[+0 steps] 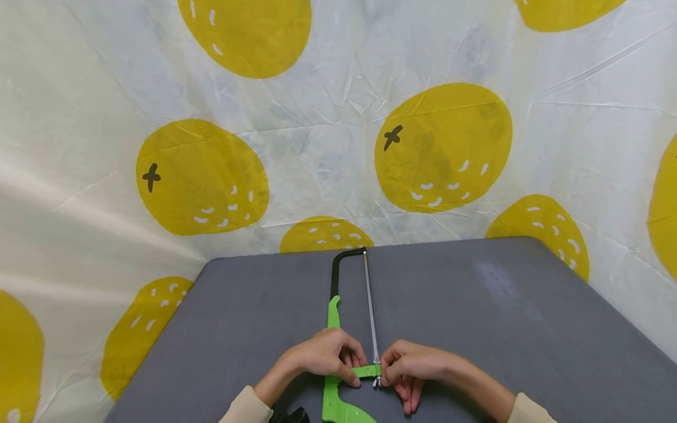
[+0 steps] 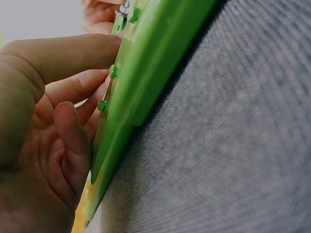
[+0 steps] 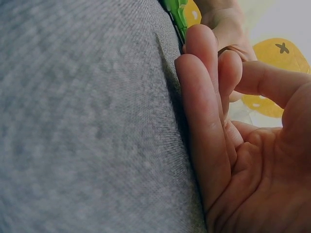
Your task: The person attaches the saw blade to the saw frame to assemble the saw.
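A hacksaw with a green handle (image 1: 333, 406) and a black front bow (image 1: 335, 276) lies on the grey surface, pointing away from me. Its thin blade (image 1: 370, 305) runs along the right side. My left hand (image 1: 329, 352) holds the green frame at its near crosspiece (image 1: 367, 371), thumb on the near side; the left wrist view shows its fingers along the green frame (image 2: 150, 58). At the crosspiece's right end, beside a silver wing nut (image 1: 376, 382), my right hand (image 1: 418, 361) pinches with thumb and index finger. Its lower fingers stretch out along the cloth, and they hide the pinched spot in the right wrist view.
The grey padded tabletop (image 1: 449, 294) has a pale smudge (image 1: 497, 281) at the back right. A white curtain (image 1: 317, 164) printed with yellow fruit hangs behind and on both sides. A small black object (image 1: 297, 416) shows near my left sleeve.
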Demonstrator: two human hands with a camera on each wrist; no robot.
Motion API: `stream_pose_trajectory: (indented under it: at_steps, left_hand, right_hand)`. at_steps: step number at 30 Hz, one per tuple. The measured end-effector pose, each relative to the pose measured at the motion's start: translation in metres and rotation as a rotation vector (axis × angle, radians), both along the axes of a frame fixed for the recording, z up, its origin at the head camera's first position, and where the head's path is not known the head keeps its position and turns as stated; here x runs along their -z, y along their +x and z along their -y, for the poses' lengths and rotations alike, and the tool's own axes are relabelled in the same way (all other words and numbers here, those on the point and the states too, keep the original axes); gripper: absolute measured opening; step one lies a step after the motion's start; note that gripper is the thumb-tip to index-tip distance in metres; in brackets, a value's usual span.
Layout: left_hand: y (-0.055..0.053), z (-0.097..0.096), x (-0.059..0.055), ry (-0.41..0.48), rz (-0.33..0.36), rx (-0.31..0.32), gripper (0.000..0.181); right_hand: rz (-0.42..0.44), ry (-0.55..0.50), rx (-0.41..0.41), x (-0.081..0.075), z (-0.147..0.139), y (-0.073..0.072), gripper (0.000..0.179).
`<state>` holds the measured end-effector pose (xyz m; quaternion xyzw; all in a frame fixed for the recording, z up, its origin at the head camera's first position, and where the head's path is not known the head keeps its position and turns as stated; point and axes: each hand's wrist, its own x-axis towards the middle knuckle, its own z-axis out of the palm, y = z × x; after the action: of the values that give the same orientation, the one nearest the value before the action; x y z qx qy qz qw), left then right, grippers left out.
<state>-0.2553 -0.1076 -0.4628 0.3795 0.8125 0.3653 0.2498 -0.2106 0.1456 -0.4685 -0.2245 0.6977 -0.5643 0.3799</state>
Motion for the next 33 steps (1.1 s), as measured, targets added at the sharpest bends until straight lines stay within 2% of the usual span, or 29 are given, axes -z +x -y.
stream_pose_trajectory:
  at_steps: [13, 20, 23, 29, 33]
  left_hand:
    - [0.003, -0.003, -0.009, -0.024, -0.004, -0.015, 0.022]
    - [0.003, 0.000, -0.016, -0.001, 0.086, 0.005, 0.027]
    - [0.006, -0.002, -0.021, -0.021, 0.043, 0.009, 0.027]
    - [0.013, -0.007, -0.031, -0.114, -0.158, 0.032, 0.028]
    - [0.015, -0.007, -0.031, -0.141, -0.235, 0.031, 0.029]
  right_hand:
    - [-0.008, -0.002, 0.005, 0.000, 0.000, -0.001, 0.010]
    - [-0.004, 0.000, 0.010, 0.000, -0.002, 0.000, 0.010]
    - [-0.003, -0.002, 0.011, -0.002, -0.003, -0.001, 0.010]
    - [0.002, -0.003, 0.005, -0.003, -0.003, -0.002, 0.009]
    - [0.006, 0.000, 0.003, -0.004, -0.001, -0.002, 0.009]
